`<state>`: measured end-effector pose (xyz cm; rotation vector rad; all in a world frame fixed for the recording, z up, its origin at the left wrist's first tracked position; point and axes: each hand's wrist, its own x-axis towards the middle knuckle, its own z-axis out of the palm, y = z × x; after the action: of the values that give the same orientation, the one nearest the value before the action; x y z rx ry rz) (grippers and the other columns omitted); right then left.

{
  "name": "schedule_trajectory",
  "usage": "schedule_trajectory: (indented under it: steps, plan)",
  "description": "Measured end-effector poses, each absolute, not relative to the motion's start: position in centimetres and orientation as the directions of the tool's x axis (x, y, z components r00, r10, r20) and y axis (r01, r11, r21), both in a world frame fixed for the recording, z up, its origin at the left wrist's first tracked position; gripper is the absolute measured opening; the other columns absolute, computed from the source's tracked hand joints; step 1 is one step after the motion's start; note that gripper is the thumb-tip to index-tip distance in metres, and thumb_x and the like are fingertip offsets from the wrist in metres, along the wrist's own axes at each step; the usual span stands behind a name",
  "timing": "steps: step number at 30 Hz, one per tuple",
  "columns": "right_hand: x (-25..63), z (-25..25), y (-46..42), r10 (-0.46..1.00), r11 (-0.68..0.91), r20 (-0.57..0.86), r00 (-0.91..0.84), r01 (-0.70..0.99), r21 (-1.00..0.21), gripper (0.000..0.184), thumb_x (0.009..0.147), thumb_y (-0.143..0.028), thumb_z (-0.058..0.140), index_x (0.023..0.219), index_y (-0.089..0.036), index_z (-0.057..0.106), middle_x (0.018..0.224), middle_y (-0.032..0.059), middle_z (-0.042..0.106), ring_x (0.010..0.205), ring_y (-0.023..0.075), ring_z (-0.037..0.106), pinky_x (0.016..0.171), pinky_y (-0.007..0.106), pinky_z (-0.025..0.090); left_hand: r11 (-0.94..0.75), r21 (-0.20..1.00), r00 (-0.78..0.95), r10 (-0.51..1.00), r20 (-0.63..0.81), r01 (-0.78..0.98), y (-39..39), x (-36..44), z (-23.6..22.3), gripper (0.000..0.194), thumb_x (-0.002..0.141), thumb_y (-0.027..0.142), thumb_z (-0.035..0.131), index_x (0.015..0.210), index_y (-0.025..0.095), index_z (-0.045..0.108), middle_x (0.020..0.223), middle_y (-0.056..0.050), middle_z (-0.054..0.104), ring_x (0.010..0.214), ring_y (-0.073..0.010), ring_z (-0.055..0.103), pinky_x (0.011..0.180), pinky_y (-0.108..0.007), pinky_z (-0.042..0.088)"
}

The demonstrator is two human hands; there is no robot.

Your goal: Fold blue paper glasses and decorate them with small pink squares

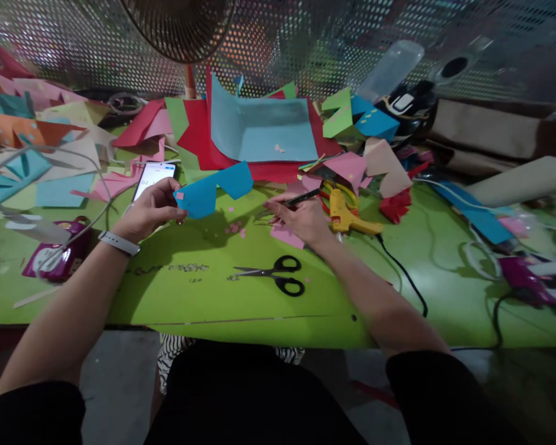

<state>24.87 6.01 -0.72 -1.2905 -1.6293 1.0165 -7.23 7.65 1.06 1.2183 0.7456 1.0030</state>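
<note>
My left hand [155, 210] pinches the left end of a blue paper cutout [199, 194] shaped like a mask, held above the table. A small pink paper square [180, 196] sits on the cutout near my fingers. Between the fingers of my right hand [299, 216] is a pair of dark tweezers [306, 196], tips pointing left and down. Small pink paper bits [235, 228] lie on the table between my hands. Nearer me rest black-handled scissors [282, 275], blades to the left, and a row of tiny dark pieces [189, 267].
A yellow glue gun [347, 213] lies just right of my right hand, its black cord trailing forward. Behind my left hand is a lit phone [155, 173]. Colored paper sheets [278, 130] and a fan [180, 25] stand at the back. Purple devices [60, 250] flank both sides.
</note>
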Motion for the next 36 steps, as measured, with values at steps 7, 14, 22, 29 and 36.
schedule_trajectory:
  steps: [7, 14, 22, 29, 36]
  plan:
    - [24.4, -1.5, 6.7, 0.969, -0.159, -0.184, -0.164, 0.156, -0.975, 0.050, 0.061, -0.060, 0.085, 0.084, -0.019, 0.069, 0.072, 0.0067, 0.075, 0.066, 0.0214, 0.074, 0.049, 0.027, 0.060, 0.044, 0.972, 0.411, 0.910, 0.056, -0.230, 7.8, -7.4, 0.7, 0.040, 0.057, 0.006, 0.085, 0.085, 0.017, 0.058, 0.070, 0.003, 0.063, 0.053, -0.0107, 0.064, 0.048, -0.019, 0.056]
    - [23.7, -1.8, 6.7, 0.997, -0.053, -0.053, -0.063, -0.003, -0.999, 0.039, 0.066, -0.051, 0.086, 0.082, -0.018, 0.072, 0.071, 0.0042, 0.076, 0.064, 0.0162, 0.074, 0.056, 0.023, 0.060, 0.042, 0.968, 0.426, 0.902, 0.069, -0.247, 7.8, -7.4, 0.3, 0.038, 0.059, 0.006, 0.085, 0.085, 0.017, 0.059, 0.070, 0.003, 0.064, 0.056, -0.0105, 0.065, 0.050, -0.019, 0.057]
    - [21.0, -2.7, 8.0, 0.998, -0.049, -0.048, -0.029, -0.017, -0.999, 0.042, 0.063, -0.053, 0.086, 0.081, -0.018, 0.072, 0.071, 0.0037, 0.076, 0.063, 0.0159, 0.074, 0.053, 0.022, 0.060, 0.030, 0.964, 0.427, 0.900, 0.089, -0.265, 7.8, -7.5, 0.0, 0.038, 0.060, 0.007, 0.085, 0.086, 0.017, 0.059, 0.071, 0.004, 0.063, 0.056, -0.0101, 0.063, 0.050, -0.020, 0.056]
    - [20.4, -3.5, 8.2, 0.999, 0.035, 0.035, -0.010, 0.036, -0.999, 0.045, 0.068, -0.059, 0.080, 0.083, -0.017, 0.071, 0.072, 0.0047, 0.076, 0.065, 0.0185, 0.074, 0.054, 0.027, 0.060, 0.043, 0.969, 0.434, 0.898, 0.069, -0.245, 7.7, -7.5, 0.2, 0.038, 0.061, 0.005, 0.083, 0.086, 0.017, 0.058, 0.069, 0.004, 0.064, 0.056, -0.0106, 0.063, 0.050, -0.020, 0.055]
    - [20.6, -3.1, 6.5, 0.947, 0.308, 0.272, -0.170, 0.241, -0.920, 0.027, 0.083, -0.049, 0.072, 0.089, -0.022, 0.075, 0.084, 0.0034, 0.078, 0.073, 0.0176, 0.074, 0.062, 0.031, 0.062, 0.045, 0.969, 0.419, 0.906, 0.063, -0.242, 7.7, -7.6, 0.2, 0.039, 0.060, 0.005, 0.083, 0.086, 0.017, 0.058, 0.072, 0.004, 0.063, 0.056, -0.0104, 0.063, 0.050, -0.021, 0.056]
